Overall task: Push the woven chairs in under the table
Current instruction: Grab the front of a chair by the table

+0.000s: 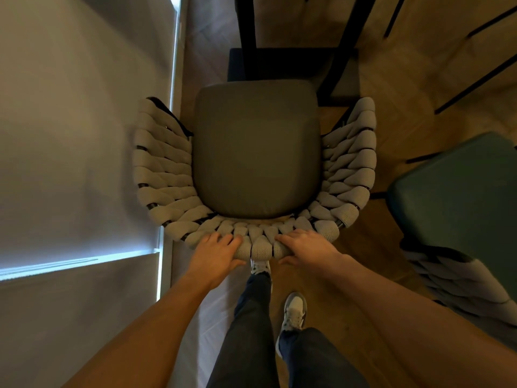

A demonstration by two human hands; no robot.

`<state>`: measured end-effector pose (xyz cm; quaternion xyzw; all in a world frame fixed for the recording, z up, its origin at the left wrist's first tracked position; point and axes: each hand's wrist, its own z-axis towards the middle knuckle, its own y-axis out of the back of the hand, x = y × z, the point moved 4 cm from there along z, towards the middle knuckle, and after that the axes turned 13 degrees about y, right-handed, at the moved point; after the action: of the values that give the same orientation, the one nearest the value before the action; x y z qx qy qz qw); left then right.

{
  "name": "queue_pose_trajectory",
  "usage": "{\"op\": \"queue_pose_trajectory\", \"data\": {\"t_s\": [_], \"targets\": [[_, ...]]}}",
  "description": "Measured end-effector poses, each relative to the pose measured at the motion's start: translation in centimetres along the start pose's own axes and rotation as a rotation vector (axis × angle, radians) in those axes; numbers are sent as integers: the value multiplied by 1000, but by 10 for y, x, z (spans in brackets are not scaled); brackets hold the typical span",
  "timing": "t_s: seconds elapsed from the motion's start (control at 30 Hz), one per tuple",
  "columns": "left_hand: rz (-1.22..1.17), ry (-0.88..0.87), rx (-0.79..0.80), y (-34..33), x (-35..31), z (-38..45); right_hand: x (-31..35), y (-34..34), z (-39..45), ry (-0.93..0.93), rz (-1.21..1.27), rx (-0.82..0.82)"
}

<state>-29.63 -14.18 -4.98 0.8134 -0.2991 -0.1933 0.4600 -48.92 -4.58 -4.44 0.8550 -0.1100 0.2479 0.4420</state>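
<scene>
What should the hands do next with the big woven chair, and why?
Probably push forward. The left hand and right hand grip the grey woven chair's curved backrest, and its grey seat cushion sits wholly short of the dark table frame.

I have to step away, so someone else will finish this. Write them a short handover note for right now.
Left hand and right hand both grip the top of the backrest of the grey chair.
Its seat is fully in view, facing dark table legs just ahead; it is not yet pushed in.
A second woven chair, green seat, stands to the right, untouched.
Left to do: push the grey chair in, then the green one.
</scene>
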Motion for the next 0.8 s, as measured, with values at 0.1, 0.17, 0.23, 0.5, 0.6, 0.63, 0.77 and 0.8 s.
{"op": "queue_pose_trajectory", "data": {"t_s": [0.1, 0.17, 0.23, 0.5, 0.6, 0.63, 0.77, 0.8], "targets": [[-10, -6, 6, 14, 16, 22, -2, 19, 23, -16, -9, 0], [-3, -14, 13, 22, 28, 38, -4, 32, 38, -33, -8, 1], [5, -19, 3, 28, 38, 51, -6, 43, 51, -43, -6, 3], [22, 16, 26, 47, 58, 83, -15, 78, 81, -42, -7, -4], [-26, 31, 43, 51, 60, 88, -15, 81, 84, -78, 11, -61], [-55, 39, 53, 54, 60, 89, -12, 81, 83, -95, 12, -88], [-113, 44, 84, 70, 44, 91, -1, 79, 73, -126, 13, -226], [-121, 38, 87, 73, 38, 91, 0, 80, 69, -121, 16, -256]]}}
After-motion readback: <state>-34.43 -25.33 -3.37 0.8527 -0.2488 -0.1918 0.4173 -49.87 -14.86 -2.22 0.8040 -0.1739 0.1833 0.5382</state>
